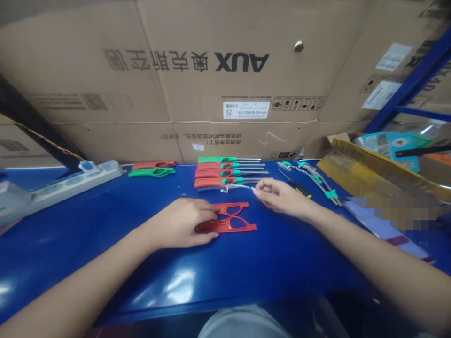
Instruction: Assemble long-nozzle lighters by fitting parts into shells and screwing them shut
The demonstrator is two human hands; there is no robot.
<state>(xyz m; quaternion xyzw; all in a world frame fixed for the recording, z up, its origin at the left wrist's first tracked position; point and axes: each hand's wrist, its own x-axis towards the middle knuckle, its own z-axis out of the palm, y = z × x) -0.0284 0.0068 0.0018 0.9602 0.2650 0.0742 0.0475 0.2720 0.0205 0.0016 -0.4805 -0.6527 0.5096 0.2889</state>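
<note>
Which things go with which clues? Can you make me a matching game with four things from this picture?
1. left hand
2. power strip
3. right hand
4. brown cardboard

A. pinching a small part with pale wires
B. showing big upside-down letters
C. touching red plastic pieces
D. white, at the left of the picture

Pairs: 1-C, 2-D, 3-A, 4-B

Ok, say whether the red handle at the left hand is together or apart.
Apart: two halves lie side by side, partly under the left hand.
</note>
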